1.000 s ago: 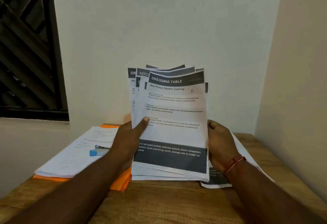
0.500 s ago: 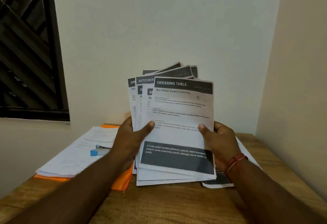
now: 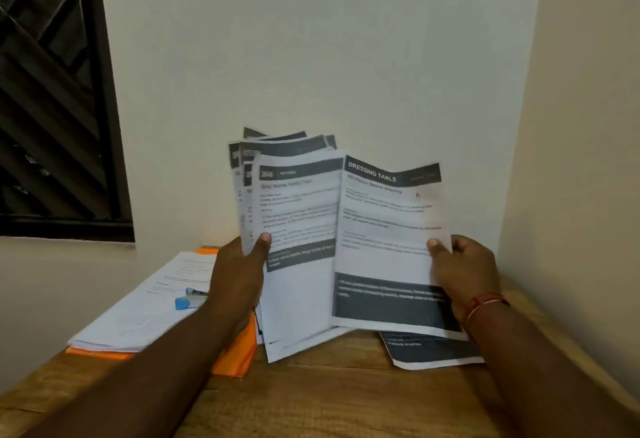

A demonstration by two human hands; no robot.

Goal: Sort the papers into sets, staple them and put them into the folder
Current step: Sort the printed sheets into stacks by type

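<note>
**Held sheaf** (image 3: pixel 298 216): printed sheets, fanned, upright above the table (image 3: pixel 329 399). The left hand (image 3: pixel 239 278) grips the lower left corner, thumb pressed on the front page and fingers curled behind.

**"DRESSING TABLE" sheet** (image 3: pixel 388 229): pinched at its right edge by the right hand (image 3: pixel 464 271), thumb on the face, fingers behind.

**Change:** half a second ago this sheet sat on the front of the sheaf, with both hands on it. It now stands drawn off to the right and slightly tilted, and it overlaps the sheaf only along its left edge. A page headed "3646" is newly exposed as the front sheet (its smaller print is too blurred to read).

**Meaning for the task:** sorting is in progress, one page at a time. The pulled sheet probably goes to a pile of its own kind, perhaps the loose sheet (image 3: pixel 429 351) lying on the table under the right wrist.

**Still to do:**
- **Stapling:** the blue stapler (image 3: pixel 188 299) lies untouched on the flat paper pile (image 3: pixel 138 320) at left.
- **Filing:** the orange folder (image 3: pixel 235 354) lies beneath that pile, closed as far as can be seen.
</note>
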